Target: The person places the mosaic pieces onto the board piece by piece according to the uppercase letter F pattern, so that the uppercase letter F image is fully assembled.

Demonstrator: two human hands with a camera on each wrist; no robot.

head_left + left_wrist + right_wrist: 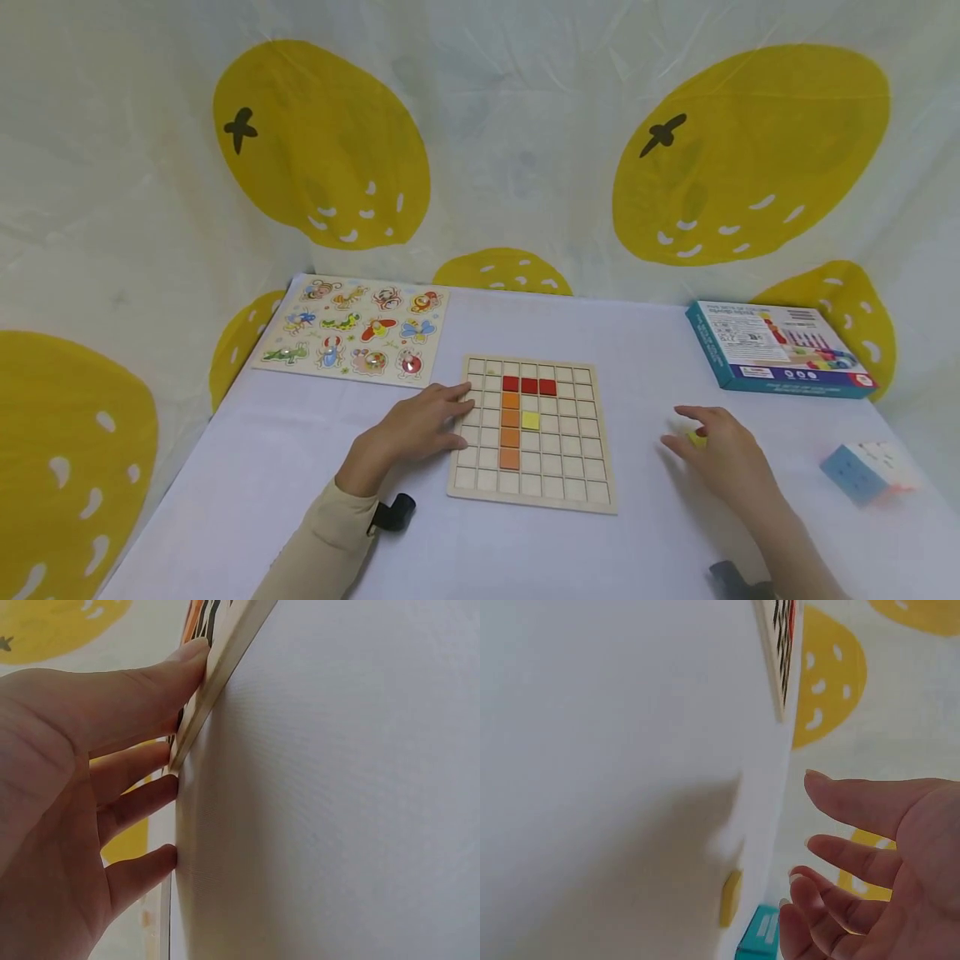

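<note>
A wooden grid board (pixel 551 489) lies flat on the white table. On it sit three red square tiles (pixel 528 386) in a row, a column of several orange tiles (pixel 510 436), and one yellow tile (pixel 530 421). My left hand (pixel 422 427) rests at the board's left side, its thumb (pixel 169 679) on the edge and its fingers spread. Off to the right, my right hand (pixel 723 454) hovers over the table with thumb and fingers apart and nothing between them. Below it lies a loose yellow piece (pixel 731 898), partly hidden by the hand in the head view.
At the back left lies an insect picture puzzle board (pixel 352 332). A teal-edged toy box (pixel 780 350) occupies the back right. Near the right table edge stands a pastel puzzle cube (pixel 862 473). A cloth with yellow fruit prints (pixel 525 167) hangs behind the table.
</note>
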